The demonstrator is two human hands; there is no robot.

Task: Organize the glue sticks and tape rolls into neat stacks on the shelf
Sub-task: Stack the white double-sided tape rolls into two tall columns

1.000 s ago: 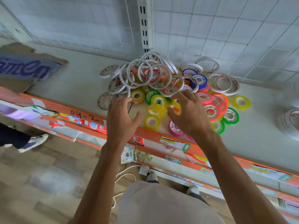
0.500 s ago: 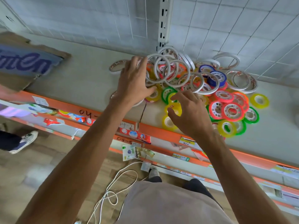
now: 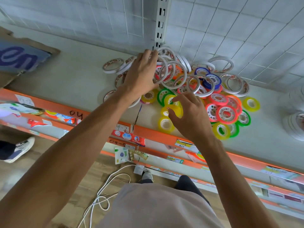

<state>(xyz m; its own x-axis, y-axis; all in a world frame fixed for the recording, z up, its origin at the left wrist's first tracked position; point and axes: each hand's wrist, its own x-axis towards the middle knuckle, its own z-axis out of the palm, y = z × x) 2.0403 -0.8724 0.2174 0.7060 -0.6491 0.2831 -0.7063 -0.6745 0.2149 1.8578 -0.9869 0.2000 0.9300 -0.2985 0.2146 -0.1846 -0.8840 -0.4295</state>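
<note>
A jumbled pile of tape rolls lies on the grey shelf (image 3: 74, 79). Thin white rolls (image 3: 185, 76) are heaped at the back, and coloured rolls sit in front: pink (image 3: 219, 112), green (image 3: 246, 120), blue (image 3: 213, 79) and yellow. My left hand (image 3: 141, 74) reaches far in and rests with fairly straight fingers across the white rolls at the pile's left. My right hand (image 3: 190, 116) is at the front of the pile, thumb and forefinger pinching a yellow roll (image 3: 178, 108). I see no glue sticks.
The shelf's orange front lip (image 3: 156, 134) carries price labels. A cardboard piece (image 3: 19, 60) lies at the far left and a white roll stack (image 3: 296, 125) at the right edge. A slotted upright (image 3: 162, 22) and wire grid form the back. A white cord (image 3: 105, 191) and another person's shoe (image 3: 21, 148) are on the floor.
My left hand has gone from the shelf's front edge forward and up onto the white rolls. My right hand has stayed near the yellow rolls and closed on one.
</note>
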